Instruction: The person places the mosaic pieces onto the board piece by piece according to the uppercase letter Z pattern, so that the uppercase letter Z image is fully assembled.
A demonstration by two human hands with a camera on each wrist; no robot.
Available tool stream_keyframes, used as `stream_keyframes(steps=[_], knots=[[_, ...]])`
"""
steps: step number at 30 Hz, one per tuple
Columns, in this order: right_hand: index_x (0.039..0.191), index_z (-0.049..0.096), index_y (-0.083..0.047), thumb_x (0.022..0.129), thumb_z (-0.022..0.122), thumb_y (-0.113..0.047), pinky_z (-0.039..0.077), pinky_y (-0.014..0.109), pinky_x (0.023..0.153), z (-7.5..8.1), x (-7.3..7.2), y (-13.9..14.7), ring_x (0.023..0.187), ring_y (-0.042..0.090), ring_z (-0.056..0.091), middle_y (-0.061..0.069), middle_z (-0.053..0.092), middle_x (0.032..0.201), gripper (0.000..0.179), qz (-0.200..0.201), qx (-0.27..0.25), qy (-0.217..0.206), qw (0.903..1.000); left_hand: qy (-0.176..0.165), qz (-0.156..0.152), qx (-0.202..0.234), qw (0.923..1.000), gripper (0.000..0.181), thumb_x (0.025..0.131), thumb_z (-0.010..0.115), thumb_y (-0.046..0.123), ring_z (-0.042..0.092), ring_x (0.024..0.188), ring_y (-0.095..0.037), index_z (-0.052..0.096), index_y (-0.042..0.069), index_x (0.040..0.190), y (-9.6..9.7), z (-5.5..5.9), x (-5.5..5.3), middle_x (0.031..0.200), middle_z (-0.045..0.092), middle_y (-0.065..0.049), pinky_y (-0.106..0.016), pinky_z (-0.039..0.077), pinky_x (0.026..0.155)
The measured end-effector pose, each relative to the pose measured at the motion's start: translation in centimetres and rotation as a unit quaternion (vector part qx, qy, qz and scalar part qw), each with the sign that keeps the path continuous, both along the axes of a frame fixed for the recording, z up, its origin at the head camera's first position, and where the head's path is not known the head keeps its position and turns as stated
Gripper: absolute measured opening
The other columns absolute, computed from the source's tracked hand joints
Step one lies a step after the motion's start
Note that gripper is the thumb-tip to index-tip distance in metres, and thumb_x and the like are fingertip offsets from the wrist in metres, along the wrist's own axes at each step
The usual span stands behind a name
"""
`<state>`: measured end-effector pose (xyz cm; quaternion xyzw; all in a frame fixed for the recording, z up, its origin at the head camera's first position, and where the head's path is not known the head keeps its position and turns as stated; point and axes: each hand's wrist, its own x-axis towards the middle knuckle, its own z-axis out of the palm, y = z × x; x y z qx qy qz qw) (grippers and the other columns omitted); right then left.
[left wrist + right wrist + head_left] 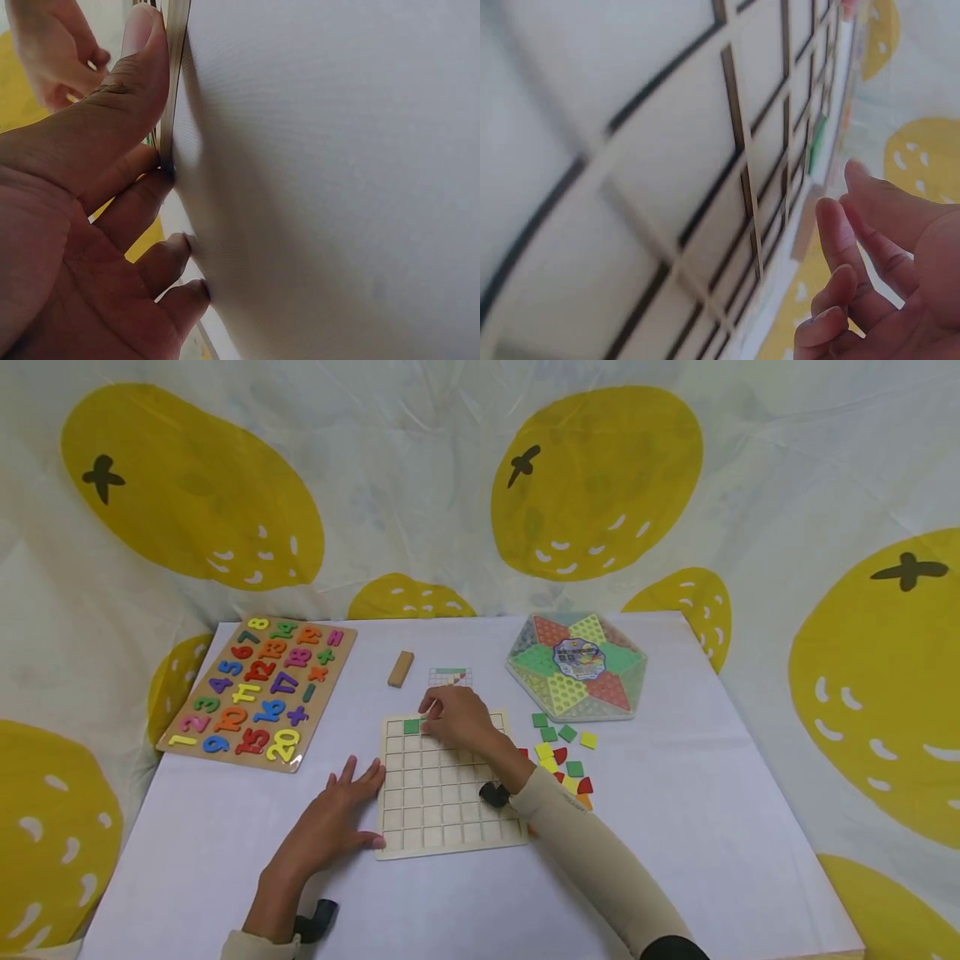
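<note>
A wooden grid board (412, 818) lies on the white table, with a green square tile (412, 727) in its top row near the left corner. My left hand (337, 814) rests along the board's left side, its thumb and a finger touching the edge; the left wrist view shows the thumb (135, 67) against that edge. Over the top row hovers my right hand (461, 718), fingers loosely bent. In the right wrist view no tile shows between its thumb and fingertips (832, 217), and a green tile (817, 142) sits in the grid beyond.
Loose green, yellow, red and orange tiles (567, 733) lie right of the board. Behind it are a small printed card (442, 673) and a wooden block (401, 668). A number puzzle board (202, 722) lies at left, a hexagonal star-patterned game board (621, 658) at back right.
</note>
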<state>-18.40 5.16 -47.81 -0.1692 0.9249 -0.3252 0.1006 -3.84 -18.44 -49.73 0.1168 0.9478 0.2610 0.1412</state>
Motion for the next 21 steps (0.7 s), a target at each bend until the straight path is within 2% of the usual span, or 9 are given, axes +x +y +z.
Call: stream_keyframes(steps=[6, 8, 12, 15, 21], knots=[[0.11, 0.078, -0.014, 0.091, 0.086, -0.016, 0.054, 0.039, 0.083, 0.6, 0.8, 3.9, 0.097, 0.023, 0.068, -0.002, 0.076, 0.093, 0.021, -0.014, -0.046, 0.003, 0.9989, -0.004, 0.007, 0.002, 1.0, 0.111, 0.069, 0.1, 0.035, 0.013, 0.165, -0.044, 0.043, 0.014, 0.162, 0.0, 0.0, -0.1, 0.171, 0.035, -0.005, -0.068, 0.019, 0.127], [0.11, 0.078, -0.014, 0.091, 0.086, -0.016, 0.054, 0.038, 0.08, 0.6, 1.0, 5.4, 0.095, 0.021, 0.068, -0.002, 0.076, 0.093, 0.021, -0.021, -0.051, 0.007, 0.9985, -0.004, 0.008, 0.002, 1.0, 0.111, 0.068, 0.1, 0.035, 0.013, 0.165, -0.044, 0.043, 0.014, 0.161, 0.1, 0.0, -0.1, 0.171, 0.035, -0.005, -0.068, 0.019, 0.127], [0.112, 0.079, -0.012, 0.092, 0.085, -0.014, 0.052, 0.035, 0.07, 0.7, 1.3, 8.8, 0.078, 0.02, 0.064, 0.0, 0.076, 0.095, 0.021, -0.041, -0.052, 0.014, 0.9977, -0.002, 0.008, 0.003, 1.0, 0.111, 0.068, 0.1, 0.035, 0.013, 0.165, -0.044, 0.044, 0.014, 0.161, 0.0, -0.1, -0.1, 0.171, 0.036, -0.005, -0.068, 0.018, 0.128], [0.112, 0.079, -0.013, 0.092, 0.084, -0.014, 0.051, 0.034, 0.069, 0.6, 1.4, 11.2, 0.075, 0.02, 0.062, 0.001, 0.077, 0.097, 0.021, -0.063, -0.037, 0.017, 0.9972, 0.002, 0.003, 0.004, 1.0, 0.11, 0.068, 0.1, 0.035, 0.014, 0.165, -0.045, 0.045, 0.013, 0.161, 0.0, -0.2, -0.1, 0.17, 0.036, -0.006, -0.067, 0.018, 0.128], [0.112, 0.079, -0.013, 0.091, 0.084, -0.009, 0.054, 0.037, 0.08, 0.2, 1.4, 14.8, 0.092, 0.023, 0.068, 0.004, 0.08, 0.106, 0.022, -0.088, 0.0, 0.023, 0.9959, 0.004, 0.003, 0.006, 1.0, 0.11, 0.069, 0.1, 0.033, 0.014, 0.165, -0.044, 0.044, 0.012, 0.161, 0.0, -0.3, -0.1, 0.17, 0.036, -0.006, -0.067, 0.017, 0.128]])
